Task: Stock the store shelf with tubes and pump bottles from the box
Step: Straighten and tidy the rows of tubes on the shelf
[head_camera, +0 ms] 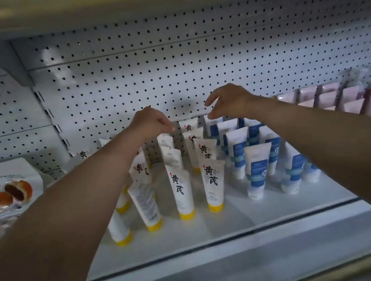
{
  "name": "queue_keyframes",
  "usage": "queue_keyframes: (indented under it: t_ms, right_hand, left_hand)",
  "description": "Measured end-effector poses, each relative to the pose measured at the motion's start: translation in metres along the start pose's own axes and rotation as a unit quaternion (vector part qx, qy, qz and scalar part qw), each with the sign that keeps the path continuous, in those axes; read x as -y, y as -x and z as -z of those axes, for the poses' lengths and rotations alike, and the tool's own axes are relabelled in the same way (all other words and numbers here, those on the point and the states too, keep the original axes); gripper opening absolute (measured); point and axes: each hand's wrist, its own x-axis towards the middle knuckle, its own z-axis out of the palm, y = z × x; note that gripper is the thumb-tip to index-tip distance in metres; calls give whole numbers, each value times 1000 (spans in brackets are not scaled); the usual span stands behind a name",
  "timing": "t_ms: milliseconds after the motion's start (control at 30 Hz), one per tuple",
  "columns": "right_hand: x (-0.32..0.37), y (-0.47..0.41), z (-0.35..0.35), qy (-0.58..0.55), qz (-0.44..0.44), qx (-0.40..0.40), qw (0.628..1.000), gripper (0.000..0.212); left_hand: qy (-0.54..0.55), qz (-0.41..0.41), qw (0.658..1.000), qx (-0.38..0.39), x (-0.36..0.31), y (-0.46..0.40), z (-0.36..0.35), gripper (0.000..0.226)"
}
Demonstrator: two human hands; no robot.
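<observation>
- Below the fingers, yellow-capped tubes (183,191) were stood on the shelf (231,221).
- The left hand (151,121) was curled loosely, nothing gripped.
- The right hand (229,100) was spread, fingers apart, above the blue tubes (257,172).

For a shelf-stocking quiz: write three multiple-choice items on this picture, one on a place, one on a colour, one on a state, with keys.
1. Where do the blue-banded tubes stand relative to the yellow-capped tubes?
A. To their right
B. To their left
C. On a shelf below

2. What colour are the caps of the tubes with black characters?
A. Red
B. Yellow
C. Green

3. What is the right hand doing?
A. Gripping a pump bottle
B. Lying flat on the shelf
C. Hovering with nothing in it, above the back tubes

Key: 1 A, the blue-banded group fills the shelf's right side; 2 B, yellow caps show at the tubes' bases; 3 C, its fingers are spread and loosely bent, holding nothing.
</observation>
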Motion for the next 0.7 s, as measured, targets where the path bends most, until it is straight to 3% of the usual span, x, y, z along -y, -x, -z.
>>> queue_keyframes:
  t_ms: [300,433,700]
  right_hand:
    - [19,43,-33,64,-9,39,997,46]
    - [21,48,-41,100,10,32,994,46]
    - [17,47,-46,48,-1,18,999,46]
  left_hand:
    - [8,1,999,51,6,35,-3,18]
    - [-12,17,1000,15,12,38,-12,22]
    - [-18,27,999,3,5,47,-15,26]
